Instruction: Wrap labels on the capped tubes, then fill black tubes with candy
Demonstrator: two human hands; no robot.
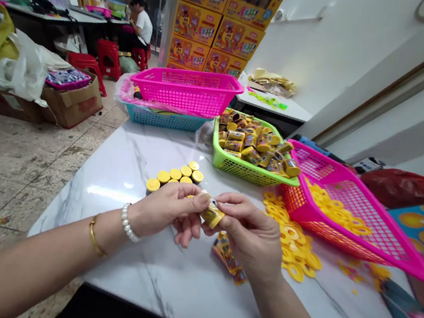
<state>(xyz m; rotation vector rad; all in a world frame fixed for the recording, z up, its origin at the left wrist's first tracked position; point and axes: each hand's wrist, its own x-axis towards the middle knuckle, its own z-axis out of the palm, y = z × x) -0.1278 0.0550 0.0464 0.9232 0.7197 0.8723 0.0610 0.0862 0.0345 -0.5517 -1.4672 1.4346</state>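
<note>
Both my hands meet over the white marble table (146,277). My left hand (167,208) and my right hand (251,231) are closed in a pinch on one small yellow printed tube (212,215) held between them. Just behind my left hand stand several small tubes with yellow caps (177,175) in a tight group. Under my right hand lie a few printed wrappers (227,257). Yellow plastic rings (296,246) are spilled on the table to the right.
A green basket (247,172) of yellow tubes sits behind. A tilted pink basket (347,211) holds yellow rings. Another pink basket (186,89) rests on a blue one (162,118). Yellow cartons (216,27) are stacked at the back. A seated person (140,26) works far left.
</note>
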